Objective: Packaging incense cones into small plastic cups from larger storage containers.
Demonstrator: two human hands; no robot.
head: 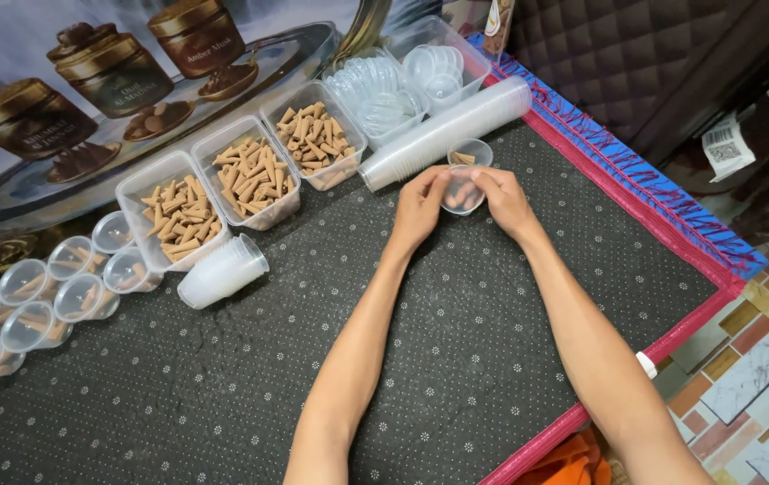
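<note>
Dark dotted matting [223,386] covered the work surface, edged with a red and blue border [672,211], with patterned floor tiles [753,359] showing beyond its right corner. Both bare forearms reached out over the mat and met near its far side. The left hand [420,211] and the right hand [501,202] were curled around a small clear plastic cup [462,196] held between them — fingers pinched on its rim from either side, thumbs on top, neither hand spread open. The cup sat just above the mat; pale brown pieces seemed to lie inside it, though the fingers hid most of it. Just behind the hands stood another small cup [472,155] with a brown cone in it, and touching that lay a long sleeve of stacked clear cups [447,130] on its side. Farther back, three clear rectangular tubs [245,175] held heaps of tan incense cones, side by side in a slanting row, and two more tubs [407,81] held clear domed lids. A short stack of cups [223,269] lay tipped over near the leftmost tub. At the left edge, filled and lidded cups [34,301] were gathered in rows. A printed poster of gold-lidded jars [115,67] leaned behind everything.
</note>
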